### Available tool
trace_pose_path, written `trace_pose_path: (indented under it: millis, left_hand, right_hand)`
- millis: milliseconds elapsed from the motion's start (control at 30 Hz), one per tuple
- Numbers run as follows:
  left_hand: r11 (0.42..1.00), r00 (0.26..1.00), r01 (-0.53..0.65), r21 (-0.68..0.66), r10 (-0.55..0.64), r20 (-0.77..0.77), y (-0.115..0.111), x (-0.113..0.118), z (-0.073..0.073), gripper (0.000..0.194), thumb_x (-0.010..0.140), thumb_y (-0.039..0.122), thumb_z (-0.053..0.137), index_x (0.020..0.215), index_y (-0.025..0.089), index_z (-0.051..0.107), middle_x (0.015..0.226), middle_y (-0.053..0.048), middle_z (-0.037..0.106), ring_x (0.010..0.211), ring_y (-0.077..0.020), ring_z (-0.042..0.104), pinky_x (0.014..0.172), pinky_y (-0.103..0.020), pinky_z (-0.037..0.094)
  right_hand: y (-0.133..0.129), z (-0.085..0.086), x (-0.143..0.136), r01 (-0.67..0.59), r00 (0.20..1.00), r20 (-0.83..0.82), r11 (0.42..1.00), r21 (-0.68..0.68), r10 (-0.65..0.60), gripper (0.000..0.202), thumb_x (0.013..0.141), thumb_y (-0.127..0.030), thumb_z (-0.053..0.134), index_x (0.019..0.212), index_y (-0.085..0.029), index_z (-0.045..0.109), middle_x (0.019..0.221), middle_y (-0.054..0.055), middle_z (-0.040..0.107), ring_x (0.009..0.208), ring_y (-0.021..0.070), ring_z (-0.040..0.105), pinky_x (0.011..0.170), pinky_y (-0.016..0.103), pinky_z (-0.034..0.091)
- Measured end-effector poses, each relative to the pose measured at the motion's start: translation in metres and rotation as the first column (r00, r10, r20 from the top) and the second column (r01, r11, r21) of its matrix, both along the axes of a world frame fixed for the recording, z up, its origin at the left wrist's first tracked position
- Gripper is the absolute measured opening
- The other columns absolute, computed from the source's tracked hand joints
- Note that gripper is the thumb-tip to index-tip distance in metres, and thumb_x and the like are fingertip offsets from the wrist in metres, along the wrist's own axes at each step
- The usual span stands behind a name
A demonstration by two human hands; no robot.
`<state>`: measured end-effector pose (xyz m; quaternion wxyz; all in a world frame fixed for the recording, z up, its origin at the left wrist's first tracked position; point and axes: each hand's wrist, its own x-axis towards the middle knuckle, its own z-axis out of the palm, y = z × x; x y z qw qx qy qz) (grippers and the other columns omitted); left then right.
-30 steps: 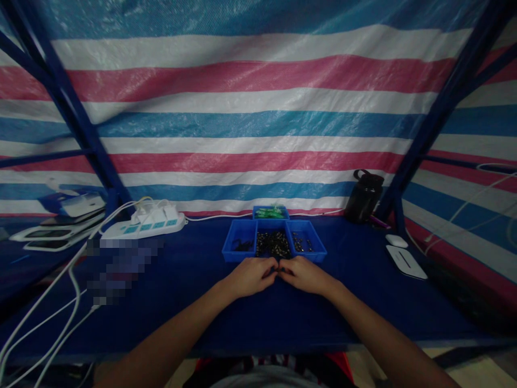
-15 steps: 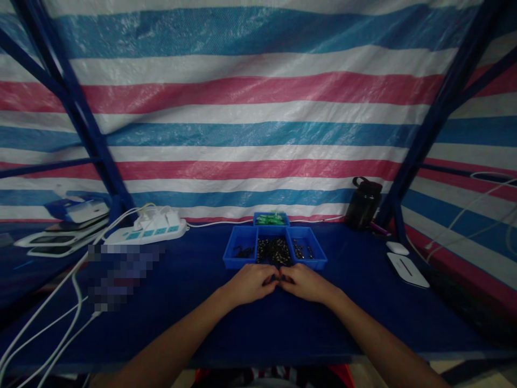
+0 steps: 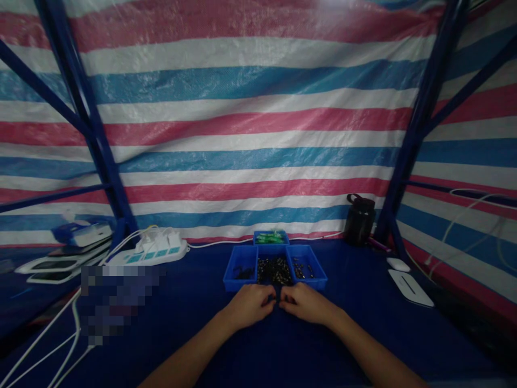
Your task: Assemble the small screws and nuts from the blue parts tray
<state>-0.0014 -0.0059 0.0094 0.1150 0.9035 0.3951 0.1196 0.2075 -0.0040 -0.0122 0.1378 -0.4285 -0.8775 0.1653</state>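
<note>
My left hand (image 3: 252, 304) rests at the near edge of the blue trays, its fingers curled round something too small to make out. Close beside it on the right, my right hand (image 3: 305, 303) has its fingers pinched together too, the contents hidden. A narrow gap separates the two. Just beyond them, the left blue tray (image 3: 229, 274) holds a few dark pieces, the middle tray holds many small black and metallic parts (image 3: 275, 270), and the right blue tray (image 3: 322, 274) has a few metallic pieces. Behind these, a small tray contains green items (image 3: 270, 237).
On the blue table (image 3: 194, 302), a white power strip (image 3: 157, 252) with cables and stacked devices (image 3: 60, 264) are at the left. A dark bottle (image 3: 359, 221), a small white case (image 3: 398, 264) and a flat white device (image 3: 411, 287) are at the right. Striped sheeting hangs behind.
The view has tilted upward, so the table and trays sit lower in the picture. My hands, which were touching or nearly so, are now slightly apart.
</note>
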Motion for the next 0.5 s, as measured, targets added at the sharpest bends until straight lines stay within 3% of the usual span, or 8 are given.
trace_pose_path:
  millis: [500]
  left_hand:
    - [1.0, 0.999, -0.011, -0.001, 0.011, -0.033, 0.0021, -0.0015, -0.009, 0.012, 0.086, 0.026, 0.052, 0.089, 0.021, 0.062, 0.073, 0.0, 0.065, 0.063, -0.0145, 0.058, 0.055, -0.022, 0.033]
  right_hand:
    - [-0.0036, 0.0083, -0.0012, -0.014, 1.0, -0.016, 0.998, 0.06, 0.015, 0.022, 0.092, -0.033, 0.047, 0.087, -0.018, 0.063, 0.073, 0.001, 0.067, 0.063, 0.012, 0.058, 0.055, 0.021, 0.029]
